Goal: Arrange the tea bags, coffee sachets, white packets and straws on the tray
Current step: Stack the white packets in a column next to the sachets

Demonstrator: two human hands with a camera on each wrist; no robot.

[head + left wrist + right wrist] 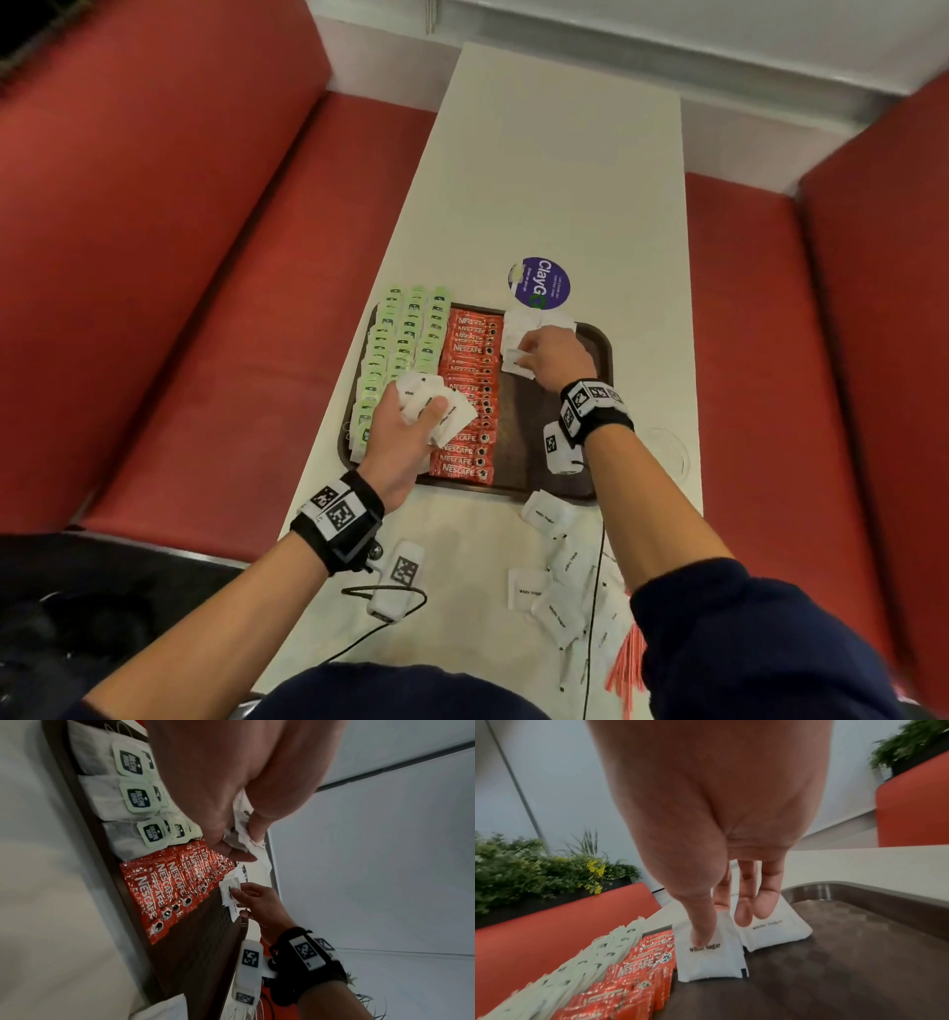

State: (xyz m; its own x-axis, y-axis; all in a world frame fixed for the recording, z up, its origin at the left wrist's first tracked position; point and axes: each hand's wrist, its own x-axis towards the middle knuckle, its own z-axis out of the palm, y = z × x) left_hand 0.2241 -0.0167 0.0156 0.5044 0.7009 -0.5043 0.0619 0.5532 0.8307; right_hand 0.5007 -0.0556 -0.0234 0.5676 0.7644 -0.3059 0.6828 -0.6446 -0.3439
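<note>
A dark brown tray (518, 426) lies on the white table. Green-tagged tea bags (405, 339) fill its left side in rows, and red coffee sachets (470, 370) run in a column beside them. My left hand (416, 411) hovers over the near sachets and grips a bunch of white packets (436, 406), also visible in the left wrist view as crumpled white packets (241, 833). At the tray's far end my right hand (529, 357) pinches one white sugar packet (711, 963) lying against the sachets (639, 971), thumb on top. Another white packet (777, 931) lies just behind it.
Several loose white packets (560, 580) lie on the table in front of the tray, with red straws (629, 663) at the near right edge. A purple round sticker (542, 282) sits beyond the tray. Red benches (179, 257) flank the narrow table. The tray's right half (834, 963) is bare.
</note>
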